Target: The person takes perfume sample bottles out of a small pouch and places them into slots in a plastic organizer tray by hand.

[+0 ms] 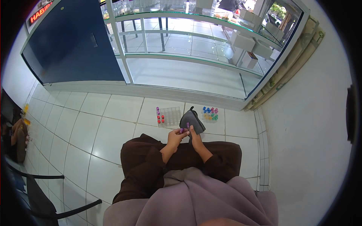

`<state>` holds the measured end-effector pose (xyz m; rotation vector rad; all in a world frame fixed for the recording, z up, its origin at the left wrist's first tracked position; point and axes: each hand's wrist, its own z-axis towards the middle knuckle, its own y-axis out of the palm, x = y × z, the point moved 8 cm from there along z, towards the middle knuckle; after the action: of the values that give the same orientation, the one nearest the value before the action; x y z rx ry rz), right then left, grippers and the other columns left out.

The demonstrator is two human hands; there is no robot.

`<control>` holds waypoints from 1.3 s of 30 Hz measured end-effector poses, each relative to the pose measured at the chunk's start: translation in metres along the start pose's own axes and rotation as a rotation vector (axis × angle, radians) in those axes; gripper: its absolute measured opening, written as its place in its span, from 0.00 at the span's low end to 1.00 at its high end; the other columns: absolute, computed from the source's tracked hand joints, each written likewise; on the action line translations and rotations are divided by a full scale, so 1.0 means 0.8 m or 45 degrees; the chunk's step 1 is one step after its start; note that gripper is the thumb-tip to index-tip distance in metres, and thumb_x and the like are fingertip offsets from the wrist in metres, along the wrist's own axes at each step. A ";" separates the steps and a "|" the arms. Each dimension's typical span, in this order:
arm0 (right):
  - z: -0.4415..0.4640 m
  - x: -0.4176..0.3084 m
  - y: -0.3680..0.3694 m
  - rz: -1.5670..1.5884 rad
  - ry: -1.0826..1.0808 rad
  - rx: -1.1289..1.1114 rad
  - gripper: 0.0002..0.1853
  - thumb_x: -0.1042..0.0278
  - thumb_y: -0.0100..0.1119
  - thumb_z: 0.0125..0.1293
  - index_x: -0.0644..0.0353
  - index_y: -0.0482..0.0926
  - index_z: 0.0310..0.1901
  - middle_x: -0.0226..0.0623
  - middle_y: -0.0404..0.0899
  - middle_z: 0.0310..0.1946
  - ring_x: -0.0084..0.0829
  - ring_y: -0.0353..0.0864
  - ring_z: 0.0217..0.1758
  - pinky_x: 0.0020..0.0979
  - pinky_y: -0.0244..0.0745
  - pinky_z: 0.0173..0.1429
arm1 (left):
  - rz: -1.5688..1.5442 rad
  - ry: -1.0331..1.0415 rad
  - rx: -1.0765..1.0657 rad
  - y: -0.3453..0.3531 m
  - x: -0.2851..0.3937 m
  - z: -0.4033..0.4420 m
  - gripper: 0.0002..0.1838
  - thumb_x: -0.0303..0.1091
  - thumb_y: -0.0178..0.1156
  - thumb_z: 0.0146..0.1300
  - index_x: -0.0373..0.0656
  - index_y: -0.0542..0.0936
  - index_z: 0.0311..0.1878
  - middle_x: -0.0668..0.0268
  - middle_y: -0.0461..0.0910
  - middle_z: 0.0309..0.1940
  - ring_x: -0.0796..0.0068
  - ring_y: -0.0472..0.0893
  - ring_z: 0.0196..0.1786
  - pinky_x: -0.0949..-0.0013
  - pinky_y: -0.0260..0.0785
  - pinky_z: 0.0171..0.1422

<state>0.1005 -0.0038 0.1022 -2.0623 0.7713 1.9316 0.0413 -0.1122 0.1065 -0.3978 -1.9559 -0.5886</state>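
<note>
Above my lap, my left hand (175,138) pinches a small purple-capped item (182,130) between its fingers. My right hand (195,138) is closed beside it, close to a thin purple item (187,125) that stands up in front of the dark grey pouch (196,122). Whether this hand holds the item, the pouch or both is hard to tell. The pouch lies on the floor just beyond my hands. To its left is a clear rack (172,116) with red and purple caps in its left columns. To its right, a second rack (209,117) carries blue, pink, yellow and green caps.
A glass display case (181,90) with shelves and white boxes (249,59) runs across the front, beside a dark blue panel (75,45). A white wall (309,132) and a curtain (283,67) stand right. Black curved bars (81,208) and a bag (20,141) are at left.
</note>
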 end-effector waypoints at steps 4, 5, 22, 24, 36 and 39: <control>-0.003 -0.004 0.005 -0.024 -0.008 -0.023 0.26 0.50 0.44 0.76 0.67 0.70 0.60 0.34 0.73 0.54 0.25 0.70 0.58 0.27 0.65 0.63 | 0.010 -0.031 0.012 -0.004 -0.010 0.005 0.14 0.34 0.71 0.55 0.40 0.84 0.44 0.74 0.80 0.29 0.88 0.68 0.26 0.79 0.56 0.28; -0.003 -0.002 0.008 -0.017 -0.025 -0.042 0.26 0.50 0.44 0.76 0.67 0.70 0.60 0.35 0.73 0.54 0.25 0.70 0.58 0.27 0.65 0.64 | 0.011 -0.048 0.030 -0.009 -0.015 0.007 0.14 0.34 0.71 0.55 0.40 0.84 0.44 0.74 0.81 0.29 0.88 0.68 0.26 0.79 0.56 0.28; 0.008 0.022 -0.006 0.066 0.125 -0.042 0.26 0.47 0.44 0.75 0.65 0.73 0.56 0.33 0.75 0.50 0.25 0.71 0.54 0.26 0.64 0.61 | 0.071 0.186 -0.088 0.003 -0.007 0.016 0.11 0.29 0.69 0.58 0.35 0.81 0.42 0.70 0.82 0.32 0.84 0.78 0.34 0.79 0.69 0.43; 0.009 0.025 -0.003 0.099 0.123 -0.056 0.27 0.47 0.45 0.75 0.67 0.73 0.57 0.35 0.75 0.51 0.27 0.71 0.56 0.28 0.63 0.62 | 0.069 0.133 -0.051 -0.002 -0.005 0.015 0.11 0.29 0.69 0.58 0.35 0.81 0.42 0.69 0.82 0.32 0.84 0.78 0.34 0.79 0.69 0.43; -0.007 -0.013 0.020 0.113 0.103 -0.052 0.29 0.45 0.44 0.75 0.66 0.74 0.56 0.34 0.74 0.51 0.25 0.71 0.56 0.27 0.63 0.64 | -0.016 0.258 0.083 -0.016 -0.005 0.022 0.11 0.30 0.67 0.60 0.35 0.82 0.44 0.68 0.83 0.35 0.84 0.79 0.37 0.79 0.68 0.42; 0.004 0.011 0.002 0.168 0.180 0.006 0.28 0.42 0.44 0.74 0.64 0.77 0.50 0.31 0.75 0.46 0.23 0.71 0.49 0.26 0.66 0.57 | 0.038 0.209 -0.009 -0.002 -0.010 0.016 0.12 0.29 0.68 0.59 0.33 0.82 0.44 0.68 0.83 0.35 0.82 0.79 0.39 0.78 0.69 0.48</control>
<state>0.0968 -0.0053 0.0936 -2.2154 0.9648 1.8617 0.0342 -0.1063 0.0941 -0.3708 -1.7885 -0.5903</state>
